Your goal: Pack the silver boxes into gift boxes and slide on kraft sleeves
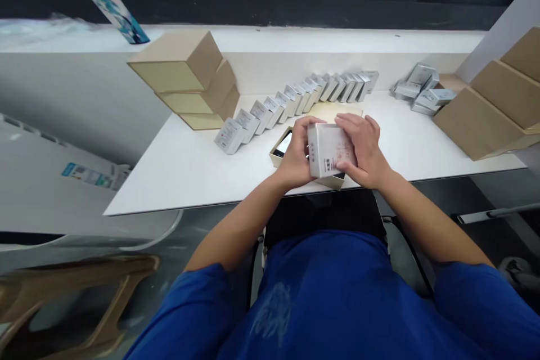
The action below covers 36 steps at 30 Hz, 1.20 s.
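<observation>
A small white printed carton [331,149] is held between my two hands, above an open cardboard box [276,160] near the table's front edge. My left hand [298,153] grips the carton's left side, thumb and fingers closed against it. On the opposite side, my right hand [366,149] has its fingers over the top edge and its thumb on the printed front. Dark and white contents show in the open box, though my hands and the carton cover most of it. Behind them a curved row of similar white cartons [284,106] leans across the table.
Stacked brown boxes [202,81] stand at the back left, and more brown boxes [485,107] at the right. A loose pile of white cartons [422,90] lies beside those. The white table [177,180] ends just before my body; a wooden stool [84,298] is on the floor.
</observation>
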{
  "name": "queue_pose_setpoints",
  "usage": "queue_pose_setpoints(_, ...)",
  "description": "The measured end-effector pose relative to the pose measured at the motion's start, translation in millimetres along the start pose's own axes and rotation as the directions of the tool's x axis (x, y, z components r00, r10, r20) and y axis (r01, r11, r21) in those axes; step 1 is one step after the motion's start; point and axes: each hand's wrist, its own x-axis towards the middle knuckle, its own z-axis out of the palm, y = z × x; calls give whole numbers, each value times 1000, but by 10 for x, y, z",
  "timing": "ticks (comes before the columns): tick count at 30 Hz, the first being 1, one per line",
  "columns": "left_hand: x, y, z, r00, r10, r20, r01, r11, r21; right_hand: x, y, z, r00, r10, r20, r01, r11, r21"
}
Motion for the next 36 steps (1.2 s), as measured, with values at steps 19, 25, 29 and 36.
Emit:
queue_pose_setpoints(19, -237, -320, 100, 939, -339, -55, 330, 935, -127, -60, 304, 488, 989, 147, -34, -149, 986, -71)
queue_pose_setpoints(25, -416, -349, 122, 917, -376, -132, 366, 926, -94, -14, 495, 529, 979, 136, 152, -133, 991, -29)
queue_pose_setpoints(29, -455, -265, 39, 929, -338, -149, 342, 940, 1, 34, 512, 448, 944, 45, 326, -118, 971, 210)
queue_pose_setpoints(36, -455, -251, -131, 968, -250, 10, 247, 962, 114, 194, 415, 315, 915, 39, 401, -173, 937, 304)
